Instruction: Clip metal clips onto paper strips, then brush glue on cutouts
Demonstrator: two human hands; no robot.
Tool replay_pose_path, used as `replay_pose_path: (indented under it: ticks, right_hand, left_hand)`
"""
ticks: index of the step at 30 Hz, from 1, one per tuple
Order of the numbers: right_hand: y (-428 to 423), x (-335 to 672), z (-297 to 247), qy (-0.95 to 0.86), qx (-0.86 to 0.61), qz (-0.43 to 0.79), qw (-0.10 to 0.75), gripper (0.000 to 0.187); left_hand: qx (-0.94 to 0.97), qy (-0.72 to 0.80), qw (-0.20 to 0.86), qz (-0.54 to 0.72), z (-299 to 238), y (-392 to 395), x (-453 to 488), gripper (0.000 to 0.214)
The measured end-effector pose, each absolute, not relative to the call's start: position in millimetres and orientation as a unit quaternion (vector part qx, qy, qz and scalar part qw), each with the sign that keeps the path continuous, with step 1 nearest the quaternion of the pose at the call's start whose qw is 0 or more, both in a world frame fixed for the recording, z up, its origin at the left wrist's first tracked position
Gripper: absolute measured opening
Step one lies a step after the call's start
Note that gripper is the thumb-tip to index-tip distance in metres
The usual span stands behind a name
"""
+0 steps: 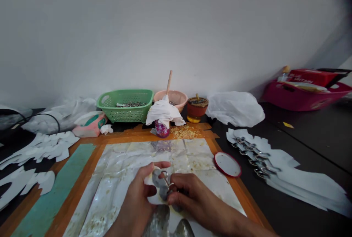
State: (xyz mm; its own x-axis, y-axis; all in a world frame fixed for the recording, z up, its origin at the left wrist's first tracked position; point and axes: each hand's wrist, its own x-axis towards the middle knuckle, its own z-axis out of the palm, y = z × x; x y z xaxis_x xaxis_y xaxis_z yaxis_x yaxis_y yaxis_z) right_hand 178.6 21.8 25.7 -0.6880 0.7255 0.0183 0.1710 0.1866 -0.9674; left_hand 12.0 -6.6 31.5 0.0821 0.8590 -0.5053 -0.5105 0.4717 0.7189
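My left hand (139, 196) is closed on the edge of a pale cut-out sheet piece (157, 178) with grey rounded patches, low in the middle of the view. My right hand (194, 196) pinches a metal binder clip (170, 185) at the same piece; whether its jaws are on the sheet cannot be made out. Below my hands, glossy dark grey shapes (158, 222) show, partly hidden. All this is above a stained white work sheet (115, 178). Right of it lie overlapping white cut-outs (297, 182) with several binder clips (254, 156) along one edge.
At the back stand a green basket (125, 114) of metal clips, a pink bowl (180, 99), a cloth-covered purple tin (162, 130) and a brown-lidded jar (196, 110). A red-rimmed lid (227, 164) lies right. More white cut-outs (41, 149) and a tissue pack (89, 125) lie left.
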Motion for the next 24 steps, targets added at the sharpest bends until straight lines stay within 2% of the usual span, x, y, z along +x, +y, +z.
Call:
replay_pose_path:
  ticks: [6, 11, 19, 22, 24]
  right_hand:
    - [19.6, 179.7, 25.0, -0.749, -0.331, 0.520, 0.242, 0.030]
    - [18.0, 180.4, 25.2, -0.766, -0.322, 0.502, 0.239, 0.025]
    - [20.4, 179.1, 20.6, -0.774, -0.301, 0.502, 0.242, 0.029]
    - [20.4, 176.9, 19.1, -0.737, -0.312, 0.546, 0.248, 0.036]
    - [19.2, 177.5, 18.6, -0.708, -0.318, 0.580, 0.246, 0.047]
  left_hand:
    - [0.326, 0.508, 0.623, 0.497, 36.7, -13.1, 14.8, 0.081]
    - [0.307, 0.504, 0.623, 0.513, 36.3, -13.7, 16.8, 0.078]
    - [0.259, 0.503, 0.655, 0.501, 30.8, -14.7, 19.0, 0.073]
    - [0.239, 0.507, 0.661, 0.499, 30.0, -13.0, 18.0, 0.073]
    - [0.223, 0.499, 0.672, 0.500, 29.1, -11.1, 16.8, 0.075]
